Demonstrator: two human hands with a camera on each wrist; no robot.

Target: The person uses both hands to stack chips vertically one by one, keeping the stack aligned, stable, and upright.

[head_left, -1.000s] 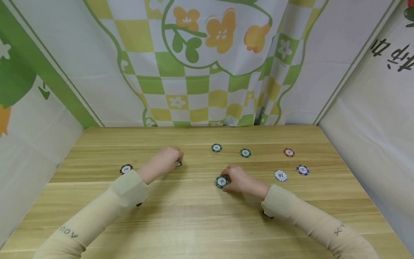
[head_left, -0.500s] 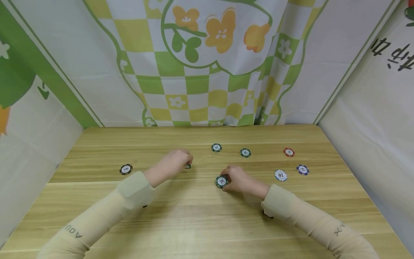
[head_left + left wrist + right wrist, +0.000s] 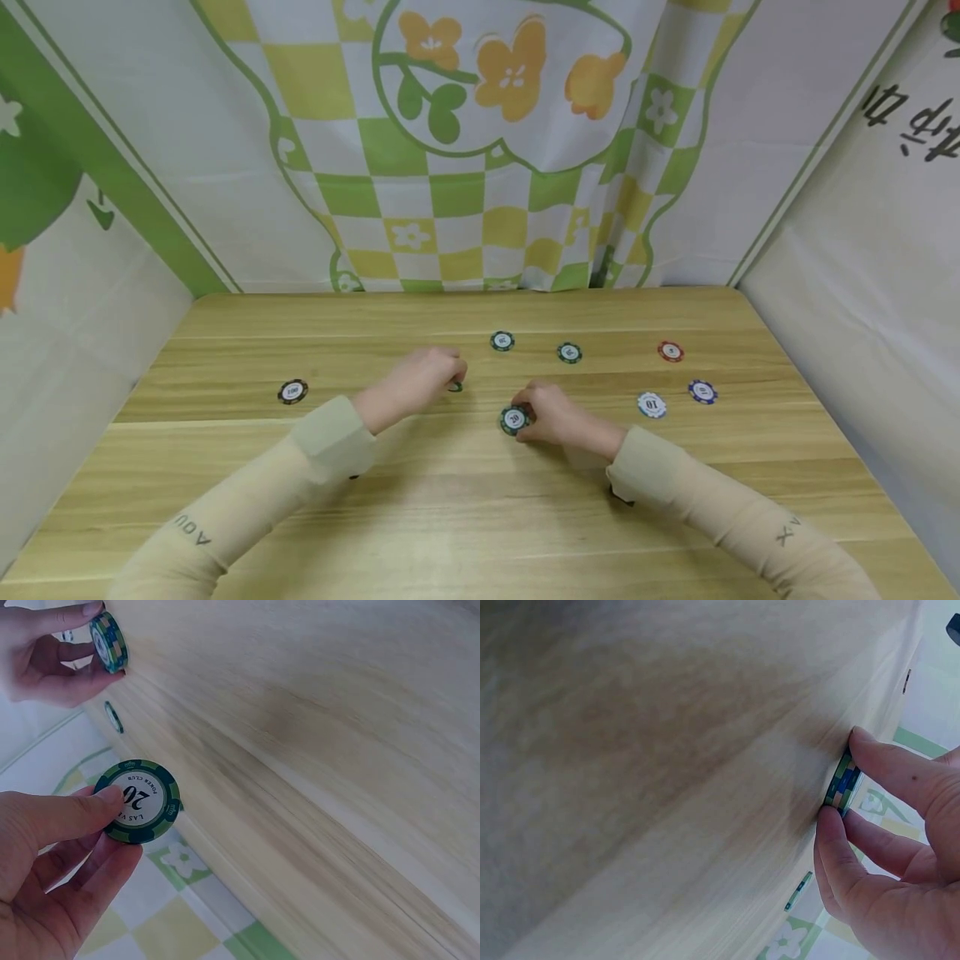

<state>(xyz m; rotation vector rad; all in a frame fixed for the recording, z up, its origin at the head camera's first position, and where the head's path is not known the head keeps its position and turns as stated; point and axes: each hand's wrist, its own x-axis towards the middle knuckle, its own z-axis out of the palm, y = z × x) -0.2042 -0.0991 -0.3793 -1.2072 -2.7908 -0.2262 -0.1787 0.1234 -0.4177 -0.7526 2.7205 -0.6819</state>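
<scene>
My left hand (image 3: 412, 385) pinches a green poker chip (image 3: 152, 816) between thumb and fingers, its printed 20 facing the left wrist camera. In the head view only a sliver of that chip shows under the fingertips, left of a short stack of green poker chips (image 3: 513, 420). Around the stack's edge, at the right side, my right hand (image 3: 561, 417) grips with thumb and fingers. The top chip reads 20, and the right wrist view shows the layered side of the stack (image 3: 842, 782) close against the wooden table (image 3: 450, 517).
Farther back lie two single green chips, one near the middle (image 3: 502, 341) and another green chip (image 3: 569, 352) beside it. To the right are a red chip (image 3: 671, 351), a light blue chip (image 3: 652, 405) and a dark blue chip (image 3: 702, 392). A black 100 chip (image 3: 292, 392) lies left.
My left hand has moved right with its green poker chip, coming nearer the stack. The right hand and the stack have stayed in place.
</scene>
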